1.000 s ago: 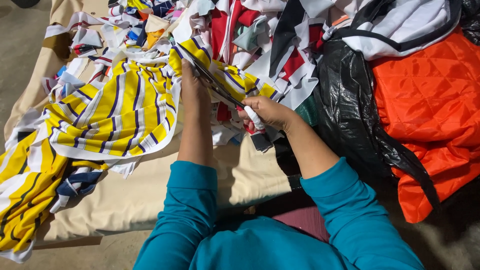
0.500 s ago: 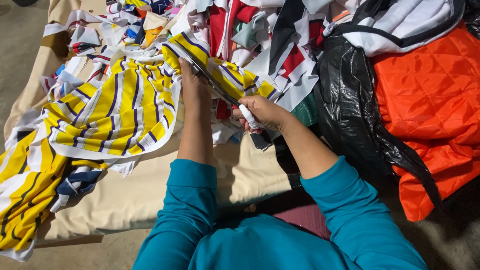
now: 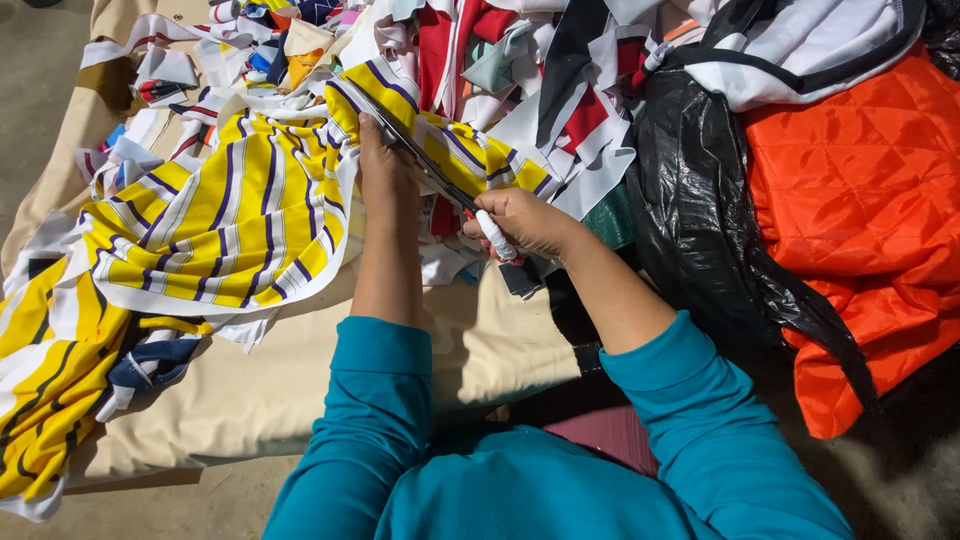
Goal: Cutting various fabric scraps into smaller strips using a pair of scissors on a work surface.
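There is 1 view, from a camera worn on the person's head. It looks steeply down and forward over the teal sleeves [image 3: 640,420] at close range, so the forearms fill the middle. The left hand [image 3: 385,170] and right hand [image 3: 525,222] sit just above centre. The cream table cover [image 3: 250,390] runs off the left edge, the orange quilted cloth [image 3: 860,200] off the right.

Two hands [image 3: 385,170] [image 3: 525,222] are showing at 12 o'clock, one pair of scissors [image 3: 440,180], one black plastic bag [image 3: 700,210], one orange quilted piece [image 3: 860,200] lying at 3 o'clock.
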